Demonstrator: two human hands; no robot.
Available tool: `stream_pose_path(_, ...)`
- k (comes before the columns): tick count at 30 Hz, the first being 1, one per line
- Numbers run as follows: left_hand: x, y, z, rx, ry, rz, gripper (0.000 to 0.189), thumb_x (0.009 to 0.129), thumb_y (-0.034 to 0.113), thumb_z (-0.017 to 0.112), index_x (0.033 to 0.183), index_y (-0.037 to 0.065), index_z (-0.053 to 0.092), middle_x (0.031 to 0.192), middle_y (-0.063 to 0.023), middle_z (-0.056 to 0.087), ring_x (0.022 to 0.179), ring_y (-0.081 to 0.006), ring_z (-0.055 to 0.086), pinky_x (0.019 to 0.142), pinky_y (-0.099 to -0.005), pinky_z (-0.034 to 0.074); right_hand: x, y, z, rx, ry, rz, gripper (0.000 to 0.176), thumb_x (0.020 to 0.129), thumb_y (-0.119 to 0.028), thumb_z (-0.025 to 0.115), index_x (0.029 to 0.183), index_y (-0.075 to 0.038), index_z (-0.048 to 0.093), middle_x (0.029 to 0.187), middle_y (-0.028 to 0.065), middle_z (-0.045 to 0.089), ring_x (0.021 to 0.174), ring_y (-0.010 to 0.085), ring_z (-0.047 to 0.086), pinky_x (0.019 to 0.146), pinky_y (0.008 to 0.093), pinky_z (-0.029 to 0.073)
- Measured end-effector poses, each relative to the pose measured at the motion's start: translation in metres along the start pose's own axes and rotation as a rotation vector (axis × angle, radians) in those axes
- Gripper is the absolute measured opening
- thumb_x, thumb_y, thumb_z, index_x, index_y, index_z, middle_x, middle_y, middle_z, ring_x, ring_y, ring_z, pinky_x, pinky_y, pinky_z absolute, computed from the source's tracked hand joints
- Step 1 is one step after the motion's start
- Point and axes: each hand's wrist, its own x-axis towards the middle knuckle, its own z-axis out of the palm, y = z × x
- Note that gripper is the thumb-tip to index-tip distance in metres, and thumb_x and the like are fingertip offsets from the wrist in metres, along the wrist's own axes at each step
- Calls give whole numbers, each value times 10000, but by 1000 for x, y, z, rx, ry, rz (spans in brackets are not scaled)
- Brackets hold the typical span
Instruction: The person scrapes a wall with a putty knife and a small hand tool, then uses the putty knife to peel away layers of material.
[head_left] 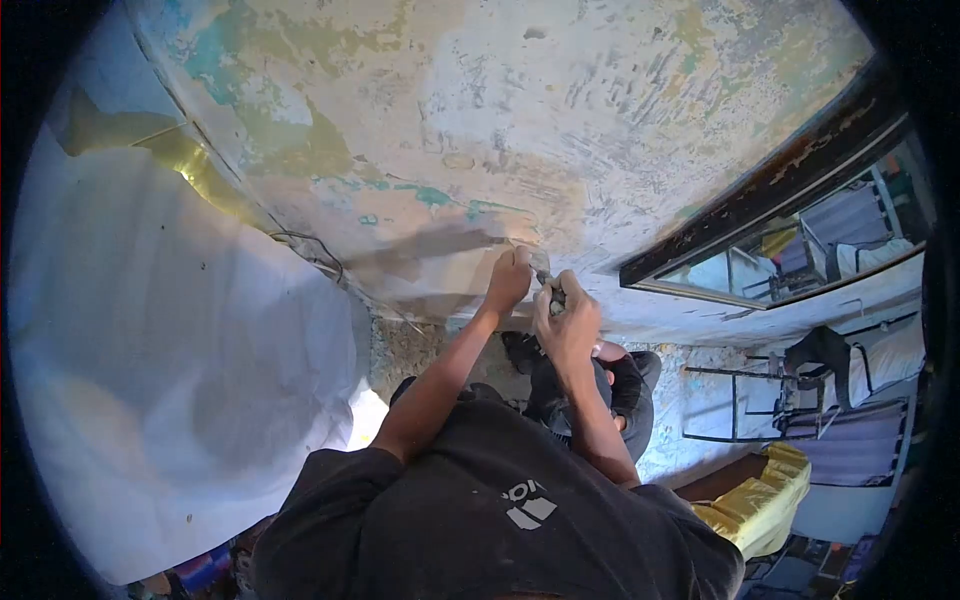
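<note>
Your left hand (510,275) is curled against the peeling wall (480,120), knuckles touching the plaster. Just beside it, your right hand (567,322) grips a small tool (550,295), possibly a scraper, mostly hidden. A dark-framed window (790,215) lies to the right and a white sheet (170,370) to the left.

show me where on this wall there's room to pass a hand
Free: the wall above both hands, and the strip between the right hand and the window frame. Crowded: around left hand, tool and wire.
</note>
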Motion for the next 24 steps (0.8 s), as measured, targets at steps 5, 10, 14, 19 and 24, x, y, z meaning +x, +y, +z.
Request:
stream_pose_path(5, -1, 28, -12, -117, -5, -140, 365, 912, 245, 370, 918, -71, 552, 978, -312, 573, 951, -468, 528, 831, -505, 398, 2, -6, 0, -44, 11, -38, 154, 754, -114, 653, 800, -21, 539, 685, 207, 604, 635, 399, 600, 565, 445, 467)
stream_pose_path(10, -9, 28, -10, -57, 11, -53, 357, 923, 232, 375, 926, -82, 545, 938, -303, 575, 937, -463, 537, 826, -507, 403, 6, -6, -5, -58, -30, -6, 154, 758, -114, 651, 792, -21, 532, 679, 201, 607, 631, 394, 601, 567, 441, 471)
stream_pose_path(14, -2, 26, -10, 226, 82, 218, 361, 925, 239, 361, 940, -63, 559, 958, -281, 588, 936, -455, 545, 828, -505, 412, 12, -8, -2, -5, -9, -34, 142, 770, -94, 631, 764, -6, 521, 641, 207, 577, 595, 388, 589, 550, 424, 457)
stream_pose_path(19, 0, 15, -7, -32, 91, -50, 341, 913, 219, 352, 931, -49, 563, 973, -265, 603, 939, -437, 560, 806, -511, 428, 13, -5, 3, -70, -35, -56, 145, 783, -76, 611, 728, 8, 506, 614, 214, 553, 573, 386, 575, 543, 413, 445)
stream_pose_path(24, -1, 16, -11, 345, 59, 273, 332, 918, 216, 345, 872, -46, 544, 947, -260, 608, 925, -440, 560, 781, -520, 436, 13, -3, 1, -49, -25, -2, 130, 783, -73, 610, 739, 2, 513, 634, 212, 569, 590, 381, 587, 557, 403, 456)
